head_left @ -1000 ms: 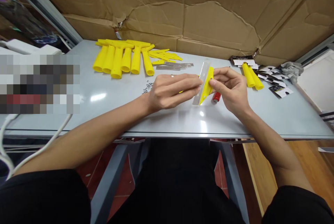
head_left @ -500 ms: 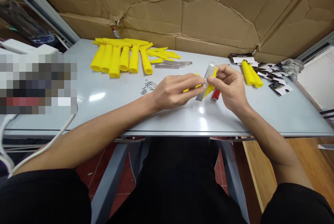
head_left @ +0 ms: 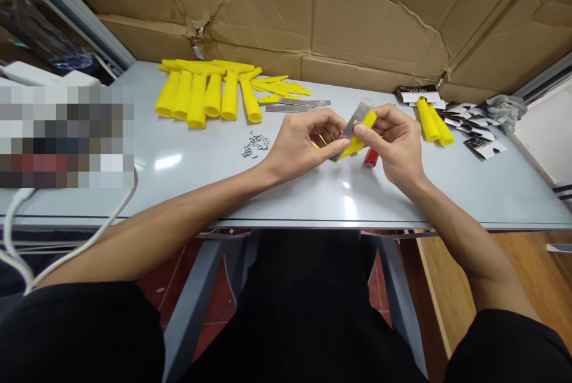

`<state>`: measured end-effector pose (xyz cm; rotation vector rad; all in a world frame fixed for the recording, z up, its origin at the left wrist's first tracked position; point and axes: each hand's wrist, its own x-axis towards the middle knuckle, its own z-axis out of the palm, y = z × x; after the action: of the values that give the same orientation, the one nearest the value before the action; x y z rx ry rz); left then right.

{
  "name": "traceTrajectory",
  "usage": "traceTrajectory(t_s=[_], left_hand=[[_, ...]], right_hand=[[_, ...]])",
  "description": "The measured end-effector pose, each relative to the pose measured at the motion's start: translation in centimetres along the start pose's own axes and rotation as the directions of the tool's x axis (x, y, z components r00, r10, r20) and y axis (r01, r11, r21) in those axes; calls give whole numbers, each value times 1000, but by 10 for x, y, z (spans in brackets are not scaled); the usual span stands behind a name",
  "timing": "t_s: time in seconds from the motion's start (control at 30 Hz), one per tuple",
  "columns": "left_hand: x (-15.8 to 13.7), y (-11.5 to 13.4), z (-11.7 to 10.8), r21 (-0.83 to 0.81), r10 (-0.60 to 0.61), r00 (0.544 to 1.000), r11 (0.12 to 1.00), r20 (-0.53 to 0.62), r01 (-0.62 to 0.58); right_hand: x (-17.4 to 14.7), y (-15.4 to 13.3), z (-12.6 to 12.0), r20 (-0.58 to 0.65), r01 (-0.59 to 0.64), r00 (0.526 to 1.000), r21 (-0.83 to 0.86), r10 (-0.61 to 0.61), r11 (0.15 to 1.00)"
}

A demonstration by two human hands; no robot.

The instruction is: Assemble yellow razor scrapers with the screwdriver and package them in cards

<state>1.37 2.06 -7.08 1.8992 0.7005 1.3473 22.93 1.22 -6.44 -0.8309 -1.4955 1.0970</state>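
Between my two hands is a yellow plastic scraper [head_left: 369, 123] with a flat metal blade [head_left: 358, 112] lying along its head, tilted above the table. My right hand [head_left: 399, 140] pinches the head, its thumb on the blade near a small round screw or hole. The thumb of my left hand [head_left: 297, 143] presses on the lower end of the blade, while its fingers curl behind around a yellow part that is mostly hidden. Just under my right hand lies a tool with a red handle [head_left: 371, 158], partly covered. Left of my left hand, loose screws [head_left: 256, 145] are scattered.
Several yellow scraper handles [head_left: 195, 103] stand in a row at the back left. Beside them lie flat yellow strips [head_left: 281, 86] and metal blades [head_left: 292, 108]. At right are two yellow handles [head_left: 431, 124], printed cards [head_left: 482, 148] and a grey cloth [head_left: 507, 112]. Cardboard [head_left: 357, 25] walls the back.
My left hand has rolled so its thumb now lies on the blade's lower end, where its fingers reached across before. The scraper has turned slightly, showing more of its yellow head.
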Motion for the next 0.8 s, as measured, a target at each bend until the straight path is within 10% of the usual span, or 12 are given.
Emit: traceTrajectory(t_s=[0.33,0.6,0.8], left_hand=[[6,3,-9,216,235,967,954,-97,-209],[10,-19,-15,345,517,851,785,92,-514],[12,-24,-15,332,355,907,848,225,-414]], right_hand=[[14,5,-10,-76,-162,984,11,163,987],[12,-1,-7,63,-248,966,-29,249,968],[13,-2,-11,192,-224,956,-10,222,975]])
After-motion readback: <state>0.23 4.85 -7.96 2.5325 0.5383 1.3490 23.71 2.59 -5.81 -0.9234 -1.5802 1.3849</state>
